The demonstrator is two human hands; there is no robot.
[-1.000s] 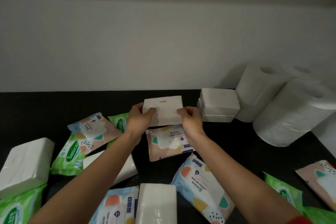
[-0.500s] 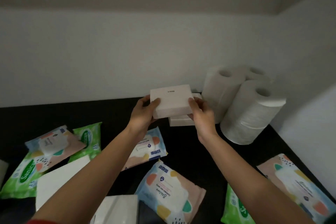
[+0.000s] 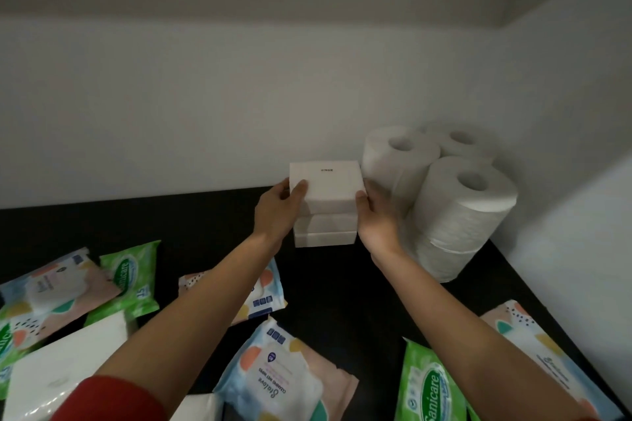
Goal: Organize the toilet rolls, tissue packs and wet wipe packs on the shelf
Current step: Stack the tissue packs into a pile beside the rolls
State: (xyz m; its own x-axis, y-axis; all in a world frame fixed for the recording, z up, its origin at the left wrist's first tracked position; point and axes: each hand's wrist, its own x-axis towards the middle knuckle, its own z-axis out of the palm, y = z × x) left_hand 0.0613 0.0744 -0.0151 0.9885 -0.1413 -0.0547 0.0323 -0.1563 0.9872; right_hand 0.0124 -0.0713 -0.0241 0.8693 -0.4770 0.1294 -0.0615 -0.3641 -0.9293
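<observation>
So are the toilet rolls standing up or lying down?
Standing up. The toilet rolls each show their round hole on top, facing upward, with their curved sides going down to the shelf.

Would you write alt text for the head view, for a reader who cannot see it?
The left hand and right hand hold a white tissue pack atop a stack of two more, beside upright toilet rolls in the back right corner of a dark shelf. Wet wipe packs and other tissue packs lie scattered in front.
</observation>
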